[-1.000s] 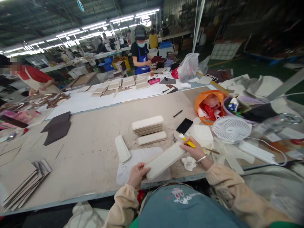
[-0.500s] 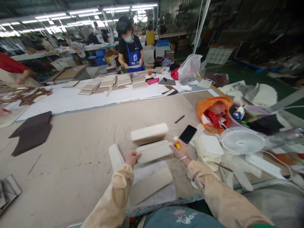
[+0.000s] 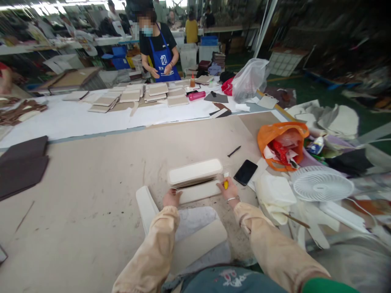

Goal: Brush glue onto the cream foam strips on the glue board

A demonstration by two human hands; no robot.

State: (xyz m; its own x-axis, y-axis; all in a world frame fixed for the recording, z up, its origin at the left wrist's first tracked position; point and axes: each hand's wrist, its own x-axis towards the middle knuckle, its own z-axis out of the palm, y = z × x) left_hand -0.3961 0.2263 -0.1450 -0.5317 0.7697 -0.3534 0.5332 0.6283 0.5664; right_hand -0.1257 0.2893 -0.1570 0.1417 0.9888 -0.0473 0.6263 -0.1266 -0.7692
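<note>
My left hand (image 3: 172, 198) is closed on the left end of a long pale panel with rounded corners (image 3: 200, 192). My right hand (image 3: 228, 189) grips the panel's right end and also has a small yellow tool (image 3: 226, 184) tucked in its fingers; what kind it is I cannot make out. Just beyond, touching or nearly so, lies a stack of similar panels (image 3: 195, 171) with a white one on top. A beige panel (image 3: 201, 244) rests on a whitish sheet nearer to me. More white strips (image 3: 146, 207) lie left of my left hand.
To the right are a black phone (image 3: 245, 172), a dark pen (image 3: 234, 151), an orange bag (image 3: 282, 144) and a white fan (image 3: 322, 183). Dark sheets (image 3: 23, 167) lie at the left. Across the table a person in a blue apron (image 3: 160, 55) stands behind stacked panels (image 3: 157, 90).
Both hands have brought the panel forward, close against the stack. The person opposite held a piece before and now has empty-looking hands. My view has tipped downward.
</note>
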